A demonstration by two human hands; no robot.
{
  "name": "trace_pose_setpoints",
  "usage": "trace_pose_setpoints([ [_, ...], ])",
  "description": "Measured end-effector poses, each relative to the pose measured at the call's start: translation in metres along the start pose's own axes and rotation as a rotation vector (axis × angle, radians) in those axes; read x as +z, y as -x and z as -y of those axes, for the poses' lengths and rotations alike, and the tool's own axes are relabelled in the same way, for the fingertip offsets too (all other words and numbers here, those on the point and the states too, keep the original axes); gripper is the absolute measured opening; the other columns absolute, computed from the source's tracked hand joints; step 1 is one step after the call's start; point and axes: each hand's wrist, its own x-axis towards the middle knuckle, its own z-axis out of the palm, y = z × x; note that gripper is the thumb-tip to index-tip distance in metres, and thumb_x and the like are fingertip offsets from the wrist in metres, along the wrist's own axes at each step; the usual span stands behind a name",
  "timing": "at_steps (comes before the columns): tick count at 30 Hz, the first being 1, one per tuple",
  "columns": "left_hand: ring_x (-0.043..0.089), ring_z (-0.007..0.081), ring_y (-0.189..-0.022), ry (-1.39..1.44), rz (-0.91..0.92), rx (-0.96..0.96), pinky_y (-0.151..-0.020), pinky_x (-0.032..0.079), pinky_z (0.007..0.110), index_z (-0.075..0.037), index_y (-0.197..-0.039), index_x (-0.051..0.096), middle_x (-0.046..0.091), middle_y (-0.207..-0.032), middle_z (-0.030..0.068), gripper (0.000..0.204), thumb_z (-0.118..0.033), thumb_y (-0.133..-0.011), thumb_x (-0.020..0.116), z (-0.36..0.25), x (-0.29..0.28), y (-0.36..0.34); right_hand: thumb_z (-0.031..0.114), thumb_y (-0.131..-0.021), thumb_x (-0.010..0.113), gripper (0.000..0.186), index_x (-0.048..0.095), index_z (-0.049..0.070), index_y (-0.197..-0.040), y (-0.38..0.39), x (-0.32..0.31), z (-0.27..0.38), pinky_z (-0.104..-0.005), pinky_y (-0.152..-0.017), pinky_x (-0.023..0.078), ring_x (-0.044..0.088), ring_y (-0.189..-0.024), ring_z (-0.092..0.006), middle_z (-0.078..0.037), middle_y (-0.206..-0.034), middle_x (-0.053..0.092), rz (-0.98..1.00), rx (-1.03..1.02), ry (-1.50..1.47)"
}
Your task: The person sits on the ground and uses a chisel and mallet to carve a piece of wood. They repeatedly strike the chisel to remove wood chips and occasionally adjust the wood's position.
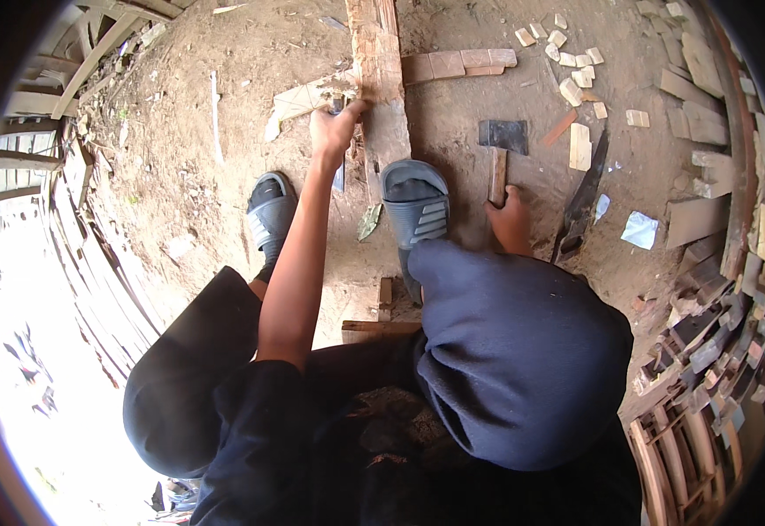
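My right hand is closed round the wooden handle of a hatchet, whose broad dark head lies low over the dirt. Against the left side of a long, rough wooden beam, my left hand is closed. A dark end shows above its fingers and a narrow blue-grey strip below the wrist; I cannot make out whether they are one tool. Just beyond that hand, a pale board piece with pencil-like lines meets the beam. My right sandalled foot rests at the beam's near end.
A marked plank extends right from the beam. Small wood blocks lie scattered at the far right. A long dark tapered blade, seemingly a handsaw, lies right of my right hand. Stacked scrap wood lines the right side; slats stand left.
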Motion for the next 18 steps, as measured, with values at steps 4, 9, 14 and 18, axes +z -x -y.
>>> trace_pose_setpoints([
  [4,0.043,0.0085,-0.041,0.083,0.048,-0.129,-0.038,0.031,0.027,-0.002,-0.066,0.062,0.053,-0.054,0.0024,0.022,-0.022,-0.072,0.07,-0.001,-0.017,0.004,0.026,-0.072,0.068,0.049,0.054,-0.002,-0.109,-0.006,-0.002,0.012,-0.0418,-0.079,0.048,0.062,-0.09,-0.0359,-0.022,-0.096,0.063,0.097,0.058,-0.082],
  [9,0.034,0.0059,-0.035,0.215,0.105,-0.116,-0.034,0.024,0.025,-0.011,-0.058,0.052,0.043,-0.049,-0.0047,0.026,-0.019,-0.077,0.069,-0.013,-0.031,0.013,0.02,-0.083,0.061,0.024,0.058,0.004,-0.101,-0.029,-0.037,0.044,-0.025,-0.06,0.046,0.055,-0.066,-0.0122,-0.004,-0.081,0.059,0.661,0.544,-1.289],
  [14,0.03,0.0043,-0.038,0.131,0.149,-0.109,-0.035,0.022,0.023,-0.014,-0.061,0.05,0.04,-0.051,-0.0059,0.026,-0.016,-0.08,0.068,-0.028,-0.037,0.022,0.02,-0.086,0.059,0.025,0.053,0.006,-0.106,-0.057,-0.029,0.043,-0.0209,-0.053,0.039,0.046,-0.054,-0.0073,0.002,-0.071,0.052,0.886,0.528,-1.725],
  [18,0.036,0.0057,-0.039,0.226,0.18,-0.112,-0.036,0.028,0.023,-0.011,-0.065,0.053,0.044,-0.054,-0.0031,0.022,-0.014,-0.082,0.066,-0.045,-0.036,0.035,0.021,-0.088,0.059,0.024,0.052,0.006,-0.105,-0.044,-0.014,0.034,-0.0217,-0.049,0.036,0.04,-0.05,-0.0046,0.005,-0.066,0.045,0.783,0.559,-1.695],
])
